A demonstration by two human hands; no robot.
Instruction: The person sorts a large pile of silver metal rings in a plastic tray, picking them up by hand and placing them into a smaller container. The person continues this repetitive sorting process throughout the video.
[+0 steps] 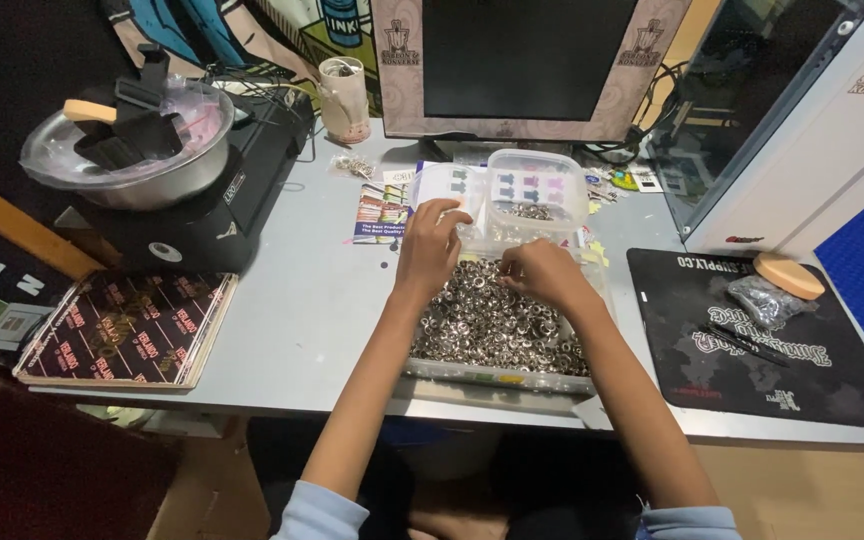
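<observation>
Both hands work in a clear tray (497,378) of small metal rings (492,325) at the desk (292,300) front. The left hand (430,245) hovers, fingers loosely curled; the right hand (544,272) pinches into the pile, its hold unclear. The rings look light, hard, slippery; best pinched by the rim.

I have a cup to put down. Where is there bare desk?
The grey desk is bare between the black machine and the tray of metal rings, ahead of the left hand. It is crowded around the clear tub below the monitor.
</observation>
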